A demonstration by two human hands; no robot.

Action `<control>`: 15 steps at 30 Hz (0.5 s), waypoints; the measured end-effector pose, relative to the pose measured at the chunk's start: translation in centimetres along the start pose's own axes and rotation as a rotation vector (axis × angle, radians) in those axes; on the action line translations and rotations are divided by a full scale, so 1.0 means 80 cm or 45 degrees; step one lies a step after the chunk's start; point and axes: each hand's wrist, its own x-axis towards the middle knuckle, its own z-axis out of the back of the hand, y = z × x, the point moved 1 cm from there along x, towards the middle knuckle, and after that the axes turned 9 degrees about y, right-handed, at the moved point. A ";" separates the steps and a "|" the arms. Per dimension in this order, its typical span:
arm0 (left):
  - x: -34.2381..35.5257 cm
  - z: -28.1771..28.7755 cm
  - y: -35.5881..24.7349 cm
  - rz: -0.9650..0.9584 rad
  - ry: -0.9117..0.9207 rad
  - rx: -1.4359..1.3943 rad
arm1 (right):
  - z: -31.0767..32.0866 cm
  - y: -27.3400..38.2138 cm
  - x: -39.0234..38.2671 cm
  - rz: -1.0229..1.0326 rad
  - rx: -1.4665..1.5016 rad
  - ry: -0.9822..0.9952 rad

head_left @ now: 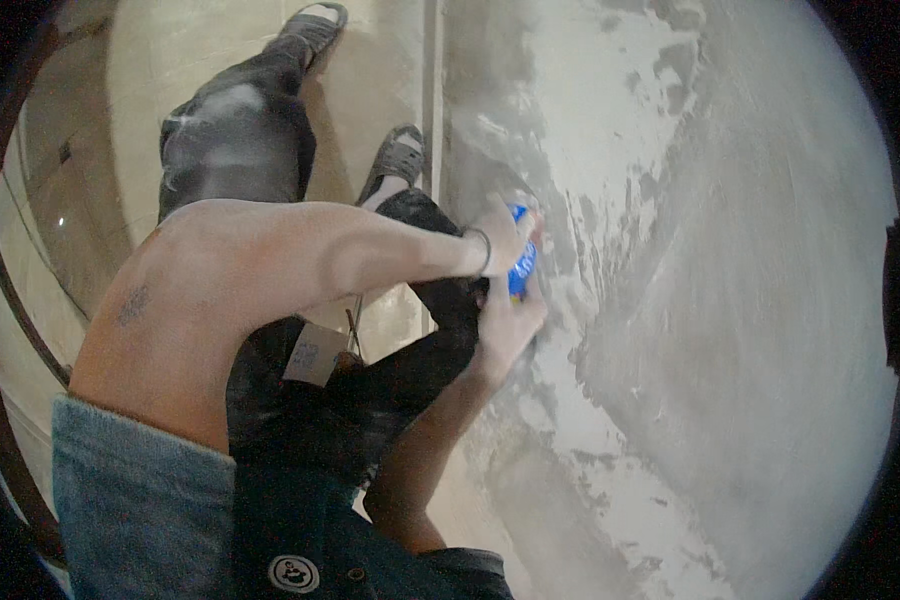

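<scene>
A blue hand-sized thing [523, 268] with white marking and a bit of yellow is held against the grey wall [750, 330]; its exact kind does not show. My left hand [502, 235], with a dark band at the wrist, closes over its upper part. From below, my right hand [511, 322] grips its lower end, fingers wrapped towards the wall. Both hands look dusty, and the left one is slightly blurred. Around them the wall carries uneven white plaster patches [610, 90], one running up and another [640, 510] running down beside the hands.
My legs in dark, dusty trousers [240, 140] stretch out along the floor [370, 60], feet in dark sandals [315, 30]. A pale card or block [313, 352] with handwriting lies by my lap. A straight joint [433, 90] runs where floor meets wall.
</scene>
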 end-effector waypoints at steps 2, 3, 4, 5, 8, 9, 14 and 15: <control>0.006 0.015 0.002 0.009 0.055 0.019 | -0.007 0.018 -0.002 -0.050 -0.036 0.010; 0.003 0.010 0.000 0.010 0.068 -0.011 | 0.003 0.029 -0.009 -0.048 -0.036 -0.017; -0.016 0.006 -0.015 0.028 0.020 -0.127 | 0.012 0.034 -0.012 -0.050 -0.028 -0.031; -0.022 0.006 -0.024 0.044 -0.047 -0.257 | 0.017 0.038 -0.014 -0.037 -0.025 -0.029; -0.015 0.000 -0.023 -0.082 -0.060 0.143 | 0.016 0.029 -0.011 -0.036 0.041 -0.030; -0.018 -0.003 -0.022 -0.001 -0.173 -0.212 | 0.014 0.022 -0.008 -0.019 0.042 -0.032; 0.012 -0.012 -0.013 0.253 -0.183 -0.406 | 0.007 -0.003 0.007 -0.070 0.008 -0.012; 0.025 -0.022 -0.001 0.149 -0.175 -0.110 | 0.008 0.004 0.005 0.126 0.018 -0.051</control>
